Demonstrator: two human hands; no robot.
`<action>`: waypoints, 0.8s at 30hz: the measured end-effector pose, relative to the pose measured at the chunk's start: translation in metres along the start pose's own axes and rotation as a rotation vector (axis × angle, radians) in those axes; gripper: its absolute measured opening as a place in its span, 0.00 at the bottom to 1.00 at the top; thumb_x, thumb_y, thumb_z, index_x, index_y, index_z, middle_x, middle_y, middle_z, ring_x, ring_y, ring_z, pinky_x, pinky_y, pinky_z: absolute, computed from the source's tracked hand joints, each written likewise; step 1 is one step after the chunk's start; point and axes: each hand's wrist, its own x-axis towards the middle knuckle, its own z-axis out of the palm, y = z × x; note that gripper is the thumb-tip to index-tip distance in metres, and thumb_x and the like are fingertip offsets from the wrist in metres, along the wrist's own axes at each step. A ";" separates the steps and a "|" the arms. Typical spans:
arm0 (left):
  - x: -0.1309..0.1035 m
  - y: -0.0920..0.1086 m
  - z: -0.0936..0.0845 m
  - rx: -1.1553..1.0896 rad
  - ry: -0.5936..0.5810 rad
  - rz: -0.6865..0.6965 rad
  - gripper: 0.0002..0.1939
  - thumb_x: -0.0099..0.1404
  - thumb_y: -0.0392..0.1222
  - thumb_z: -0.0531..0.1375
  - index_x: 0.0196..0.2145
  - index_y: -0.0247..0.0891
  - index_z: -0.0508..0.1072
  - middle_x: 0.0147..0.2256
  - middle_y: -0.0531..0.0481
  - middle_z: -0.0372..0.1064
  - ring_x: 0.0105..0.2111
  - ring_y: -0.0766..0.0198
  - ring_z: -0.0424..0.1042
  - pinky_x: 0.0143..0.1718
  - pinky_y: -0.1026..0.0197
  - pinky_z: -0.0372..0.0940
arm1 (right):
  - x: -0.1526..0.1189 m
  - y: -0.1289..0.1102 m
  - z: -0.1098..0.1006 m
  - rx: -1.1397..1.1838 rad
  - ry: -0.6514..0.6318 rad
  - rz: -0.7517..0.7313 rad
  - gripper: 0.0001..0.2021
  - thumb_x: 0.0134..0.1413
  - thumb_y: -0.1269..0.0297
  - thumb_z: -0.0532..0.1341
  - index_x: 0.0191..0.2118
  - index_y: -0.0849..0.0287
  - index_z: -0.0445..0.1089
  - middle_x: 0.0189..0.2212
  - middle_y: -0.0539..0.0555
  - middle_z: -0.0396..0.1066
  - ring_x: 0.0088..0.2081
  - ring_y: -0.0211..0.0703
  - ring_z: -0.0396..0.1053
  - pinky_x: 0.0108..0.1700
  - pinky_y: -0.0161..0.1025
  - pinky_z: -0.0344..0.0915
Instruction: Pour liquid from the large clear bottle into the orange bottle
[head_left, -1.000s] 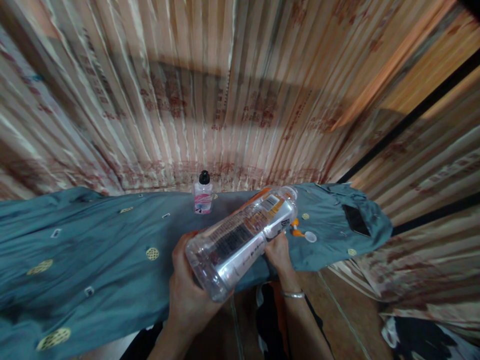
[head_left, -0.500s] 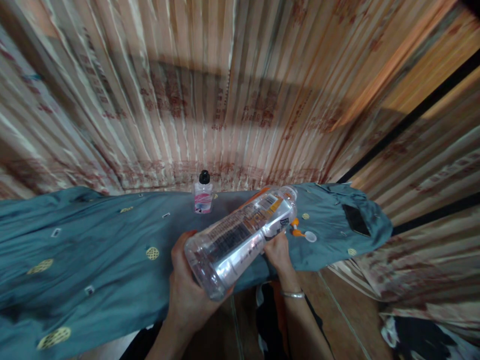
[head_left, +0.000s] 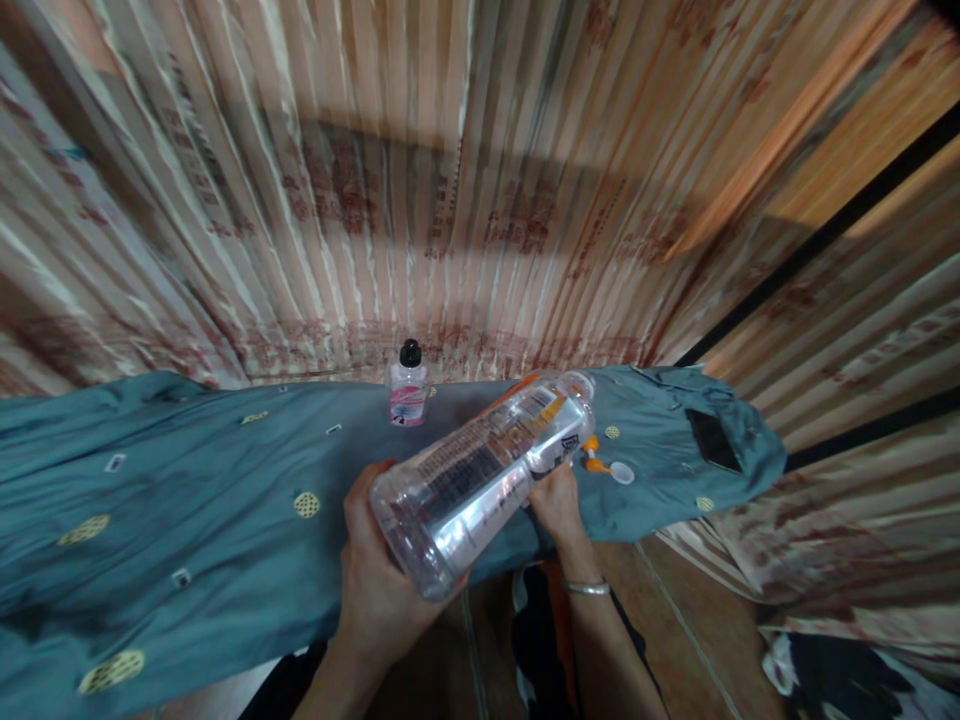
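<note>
The left hand (head_left: 390, 590) has its fingers wrapped around the base of a large clear bottle (head_left: 484, 485), tilted with its neck up and to the right, above the cloth-covered worktop (head_left: 225, 500). The right hand (head_left: 556, 505) is at the bottle's underside near the neck; its fingers are mostly hidden, so how far they are open cannot be told. The bottle's label shows a block of small print, a barcode and dark characters, all too small to read. Behind stands a small bottle (head_left: 408, 385) with a black cap and a pink label, its writing unreadable. An orange and white plastic piece (head_left: 596, 463) lies near the right hand, and a dark phone (head_left: 712, 440) lies farther right. The curtain (head_left: 465, 200) carries red prints and blurred characters.
</note>
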 end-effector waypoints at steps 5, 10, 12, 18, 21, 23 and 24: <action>-0.001 0.002 0.001 -0.013 0.003 0.004 0.52 0.50 0.46 0.77 0.68 0.43 0.60 0.54 0.41 0.75 0.47 0.47 0.84 0.41 0.51 0.82 | 0.001 -0.002 -0.002 0.015 -0.005 0.007 0.43 0.50 0.43 0.74 0.66 0.61 0.67 0.53 0.67 0.82 0.54 0.68 0.81 0.57 0.59 0.79; -0.002 0.004 0.002 -0.027 0.019 -0.001 0.50 0.50 0.44 0.76 0.68 0.43 0.61 0.55 0.42 0.74 0.47 0.47 0.84 0.42 0.51 0.81 | 0.001 -0.002 -0.003 0.023 -0.018 0.017 0.44 0.50 0.42 0.75 0.67 0.62 0.67 0.55 0.68 0.81 0.57 0.68 0.79 0.59 0.59 0.78; -0.001 0.001 0.001 -0.004 0.015 0.056 0.51 0.49 0.45 0.77 0.67 0.43 0.61 0.55 0.41 0.74 0.47 0.48 0.84 0.42 0.51 0.81 | 0.001 -0.002 -0.003 0.023 -0.020 0.016 0.45 0.50 0.41 0.75 0.68 0.61 0.67 0.55 0.68 0.81 0.58 0.68 0.79 0.59 0.58 0.78; -0.002 0.000 0.003 -0.027 0.033 0.009 0.51 0.49 0.45 0.77 0.67 0.43 0.61 0.56 0.41 0.74 0.47 0.47 0.84 0.44 0.51 0.81 | 0.001 -0.004 -0.003 0.038 -0.020 0.010 0.45 0.51 0.41 0.74 0.68 0.62 0.67 0.55 0.68 0.81 0.58 0.69 0.79 0.60 0.59 0.78; -0.004 0.001 0.006 -0.062 0.059 -0.025 0.51 0.49 0.47 0.77 0.67 0.43 0.61 0.56 0.40 0.73 0.47 0.47 0.83 0.41 0.51 0.81 | 0.001 -0.006 -0.004 0.037 -0.025 0.026 0.44 0.50 0.42 0.75 0.67 0.62 0.68 0.55 0.69 0.81 0.58 0.70 0.79 0.60 0.60 0.77; -0.005 0.001 0.006 -0.064 0.057 -0.031 0.52 0.48 0.48 0.77 0.67 0.43 0.61 0.56 0.40 0.73 0.48 0.46 0.83 0.41 0.51 0.81 | 0.001 -0.007 -0.004 0.032 -0.028 0.039 0.44 0.50 0.42 0.75 0.67 0.63 0.68 0.55 0.70 0.81 0.59 0.71 0.79 0.60 0.61 0.77; -0.004 0.000 0.006 -0.059 0.059 -0.033 0.52 0.47 0.48 0.77 0.67 0.44 0.61 0.56 0.40 0.73 0.48 0.46 0.83 0.41 0.51 0.81 | 0.001 -0.008 -0.005 0.033 -0.027 0.039 0.44 0.50 0.42 0.75 0.67 0.63 0.68 0.55 0.70 0.81 0.59 0.71 0.78 0.61 0.62 0.77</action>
